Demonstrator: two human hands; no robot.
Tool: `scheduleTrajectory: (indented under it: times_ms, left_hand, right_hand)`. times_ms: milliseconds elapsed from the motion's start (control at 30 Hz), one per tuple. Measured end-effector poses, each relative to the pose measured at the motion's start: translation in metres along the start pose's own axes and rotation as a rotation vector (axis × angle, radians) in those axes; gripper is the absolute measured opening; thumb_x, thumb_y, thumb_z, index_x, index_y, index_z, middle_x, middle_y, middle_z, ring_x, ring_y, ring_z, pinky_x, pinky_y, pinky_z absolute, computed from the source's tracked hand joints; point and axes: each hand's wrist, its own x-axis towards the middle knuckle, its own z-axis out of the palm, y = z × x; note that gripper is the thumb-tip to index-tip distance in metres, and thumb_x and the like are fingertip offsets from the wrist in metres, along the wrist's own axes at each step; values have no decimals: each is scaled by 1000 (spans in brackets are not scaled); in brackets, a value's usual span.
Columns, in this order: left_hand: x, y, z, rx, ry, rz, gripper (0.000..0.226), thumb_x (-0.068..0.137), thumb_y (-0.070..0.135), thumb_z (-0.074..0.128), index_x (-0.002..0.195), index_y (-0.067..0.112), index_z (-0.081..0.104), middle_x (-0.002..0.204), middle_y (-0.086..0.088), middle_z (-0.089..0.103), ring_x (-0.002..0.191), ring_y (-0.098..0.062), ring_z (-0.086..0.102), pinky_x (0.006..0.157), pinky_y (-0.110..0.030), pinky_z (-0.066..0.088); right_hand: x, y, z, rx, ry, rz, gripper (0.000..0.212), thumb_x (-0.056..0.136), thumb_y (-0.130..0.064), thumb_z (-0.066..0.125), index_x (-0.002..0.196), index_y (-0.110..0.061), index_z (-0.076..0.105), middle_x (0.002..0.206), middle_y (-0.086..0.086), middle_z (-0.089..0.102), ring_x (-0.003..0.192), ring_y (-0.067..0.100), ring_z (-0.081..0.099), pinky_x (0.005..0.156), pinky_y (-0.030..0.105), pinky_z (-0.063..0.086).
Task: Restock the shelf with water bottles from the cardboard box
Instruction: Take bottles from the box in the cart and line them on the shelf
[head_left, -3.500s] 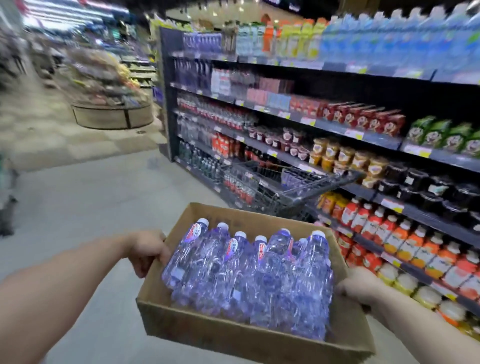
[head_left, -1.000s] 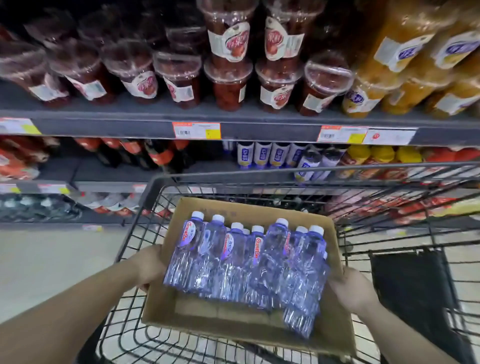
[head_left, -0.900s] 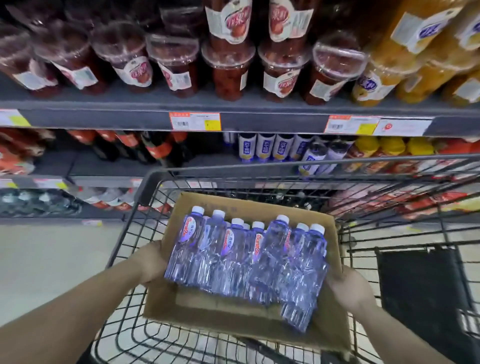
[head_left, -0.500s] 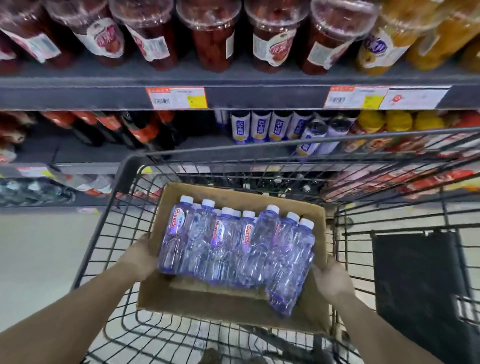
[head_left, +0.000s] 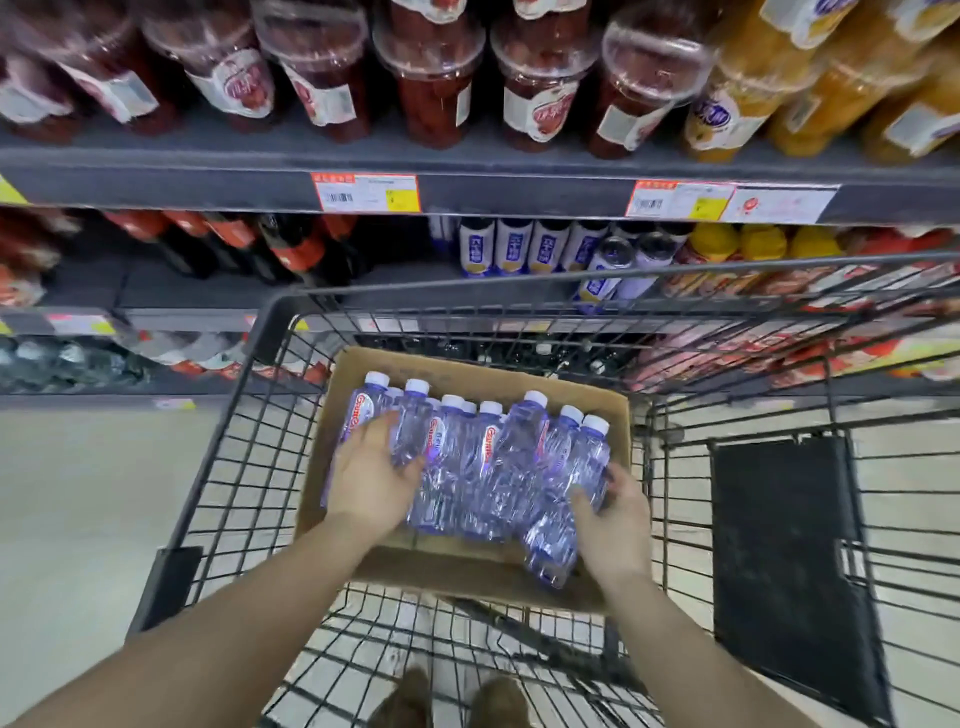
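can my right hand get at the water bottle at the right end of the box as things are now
Probably yes. The right hand already lies against the rightmost water bottle in the open-topped cardboard box; nothing covers the bottles, and the cart walls stand clear of it.

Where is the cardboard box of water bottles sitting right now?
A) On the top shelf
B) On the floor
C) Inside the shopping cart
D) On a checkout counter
C: the cardboard box rests inside the wire shopping cart, with both hands on the water bottles in it.
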Motion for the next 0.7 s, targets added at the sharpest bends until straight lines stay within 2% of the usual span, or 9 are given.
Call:
scheduleTrajectory:
  times_ms: [100, 167, 267, 333, 433, 500, 567, 633, 700]
  left_hand:
    - [-1, 17, 29, -23, -174, -21, 72, 87, 37, 70, 148, 17, 38, 143, -14, 47, 125, -32, 51, 107, -37, 40]
    - [-1, 24, 48, 5, -248, -23, 75, 87, 40, 70, 149, 17, 35, 144, -14, 46, 128, -31, 48, 105, -35, 40]
    - [-2, 35, 70, 45, -331, -28, 83, 85, 46, 70, 151, 15, 30, 150, -12, 41, 136, -29, 42, 109, -34, 37]
    - [0, 41, 81, 61, -370, -45, 88, 82, 52, 70, 151, 14, 30, 150, -13, 41, 136, -29, 42, 109, -35, 38]
    - [4, 52, 93, 33, -407, -112, 106, 70, 70, 70, 151, 17, 29, 148, -13, 44, 131, -31, 48, 105, -42, 45]
    - [7, 60, 95, 38, -405, -126, 107, 69, 66, 74, 151, 15, 29, 149, -11, 45, 129, -30, 51, 102, -40, 49]
    - [9, 68, 90, 9, -439, -167, 100, 74, 52, 78, 151, 13, 28, 147, -9, 48, 123, -27, 56, 97, -35, 51]
    - [9, 71, 79, -154, -502, -240, 83, 79, 38, 79, 145, 12, 37, 137, -7, 55, 110, -22, 60, 88, -30, 50]
    - [4, 69, 63, -431, -621, -351, 59, 78, 28, 82, 125, 10, 51, 112, -4, 65, 87, -15, 63, 78, -31, 52]
  right_hand:
    - [3, 3, 12, 101, -27, 96, 95, 57, -74, 68, 134, -23, 46, 117, 3, 64, 94, 18, 67, 88, 41, 56]
    - [4, 7, 17, 79, -35, 144, 106, 48, -78, 66, 136, -22, 45, 123, 5, 62, 103, 24, 65, 91, 40, 54]
    - [3, 11, 21, 49, -50, 194, 102, 65, -61, 77, 146, -17, 33, 138, 8, 52, 118, 28, 57, 95, 37, 49]
    - [8, 14, 23, 59, -73, 215, 97, 71, -55, 77, 147, -18, 30, 139, 8, 51, 119, 28, 56, 94, 35, 48]
    - [15, 13, 22, 83, -102, 197, 88, 76, -47, 76, 145, -16, 32, 124, 4, 62, 102, 23, 63, 81, 27, 45]
    - [17, 14, 19, 100, -104, 178, 82, 76, -42, 77, 140, -13, 36, 102, -3, 65, 78, 15, 64, 75, 25, 45]
    - [15, 16, 16, 178, -130, 182, 81, 72, -40, 81, 137, -15, 39, 95, -6, 66, 67, 10, 65, 74, 30, 53]
    - [11, 18, 11, 308, -206, 219, 82, 66, -40, 84, 135, -18, 45, 102, 0, 72, 80, 19, 72, 82, 45, 59]
    - [5, 14, 0, 403, -316, 247, 61, 74, -32, 80, 128, -21, 54, 102, 9, 74, 88, 29, 73, 84, 52, 57]
